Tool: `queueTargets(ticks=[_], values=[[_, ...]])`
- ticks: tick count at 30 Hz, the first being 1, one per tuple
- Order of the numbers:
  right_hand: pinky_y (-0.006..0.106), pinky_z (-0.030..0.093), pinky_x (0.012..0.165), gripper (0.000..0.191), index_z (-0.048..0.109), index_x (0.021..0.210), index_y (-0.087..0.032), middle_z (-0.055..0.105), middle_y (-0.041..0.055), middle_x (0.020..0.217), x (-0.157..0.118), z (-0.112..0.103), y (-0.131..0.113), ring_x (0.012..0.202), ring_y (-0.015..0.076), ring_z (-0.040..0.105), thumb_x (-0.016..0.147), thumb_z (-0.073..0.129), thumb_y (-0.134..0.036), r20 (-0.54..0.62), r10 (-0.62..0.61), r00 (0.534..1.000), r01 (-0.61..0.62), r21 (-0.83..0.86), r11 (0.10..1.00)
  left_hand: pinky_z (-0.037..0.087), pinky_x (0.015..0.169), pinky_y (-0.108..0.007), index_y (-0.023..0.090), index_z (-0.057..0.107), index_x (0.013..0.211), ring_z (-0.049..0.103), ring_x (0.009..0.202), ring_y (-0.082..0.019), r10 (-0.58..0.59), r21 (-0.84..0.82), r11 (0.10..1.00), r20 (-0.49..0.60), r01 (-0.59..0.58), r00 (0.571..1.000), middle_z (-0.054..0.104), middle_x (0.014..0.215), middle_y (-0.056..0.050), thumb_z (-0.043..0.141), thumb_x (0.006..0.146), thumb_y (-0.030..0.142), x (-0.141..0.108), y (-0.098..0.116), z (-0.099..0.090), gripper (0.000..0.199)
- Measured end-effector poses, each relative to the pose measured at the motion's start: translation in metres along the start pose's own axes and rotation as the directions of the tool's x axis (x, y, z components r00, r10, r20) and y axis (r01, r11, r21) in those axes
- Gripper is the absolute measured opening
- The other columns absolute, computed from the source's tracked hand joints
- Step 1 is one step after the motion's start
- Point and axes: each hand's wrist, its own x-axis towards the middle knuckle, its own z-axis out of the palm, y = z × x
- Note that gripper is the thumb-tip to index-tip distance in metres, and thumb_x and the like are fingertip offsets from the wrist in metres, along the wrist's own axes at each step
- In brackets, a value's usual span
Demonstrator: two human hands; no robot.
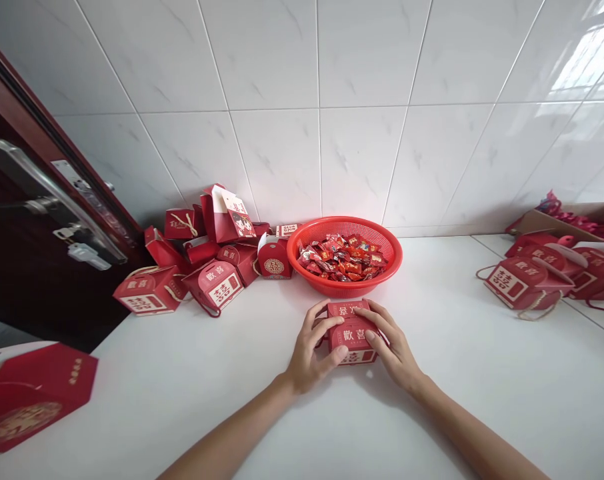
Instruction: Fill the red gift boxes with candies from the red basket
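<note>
A small red gift box (353,335) with cream lettering stands on the white counter in front of me, its top flaps folded together. My left hand (312,350) is around its left side, thumb on the front and fingers on the lid. On the right side, my right hand (393,343) grips the box, with fingers reaching over the top and the thumb near the upper front. Parts of a dark red cord show beside the box. Just behind it sits a red plastic basket (346,291) holding many wrapped candies (346,259).
Several red gift boxes (217,285) are piled at the back left against the tiled wall (277,160). More boxes (527,277) stand at the right, before a cardboard carton (592,212). A larger red box (42,387) lies at the left edge, below a dark door (27,260) with keys.
</note>
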Motion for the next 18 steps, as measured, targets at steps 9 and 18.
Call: queueTargets(ticks=[9,18], values=[[0.048,0.046,0.115,0.047,0.066,0.138,-0.03,0.052,0.0123,0.153,0.0,-0.001,-0.001,0.14,0.0318,0.053,0.103,0.048,-0.055,0.024,0.011,1.0,-0.011,-0.004,1.0,0.051,0.105,-0.048,0.021,0.056,0.137,0.058,0.131,-0.034,-0.16,-0.278,0.947,0.022,0.16,0.987,0.057,0.144,-0.018,0.072,0.084,0.054,0.007,0.002,-0.01,0.064],[0.047,0.049,0.113,0.045,0.066,0.138,-0.032,0.051,0.0124,0.154,-0.002,-0.003,-0.001,0.141,0.0317,0.053,0.103,0.049,-0.053,0.034,0.035,0.999,-0.034,-0.017,0.999,0.049,0.067,-0.027,0.017,0.067,0.098,0.062,0.072,-0.017,-0.495,-0.466,0.743,0.098,0.48,0.863,0.07,0.081,-0.002,0.079,0.075,0.045,0.02,0.014,-0.019,0.038]])
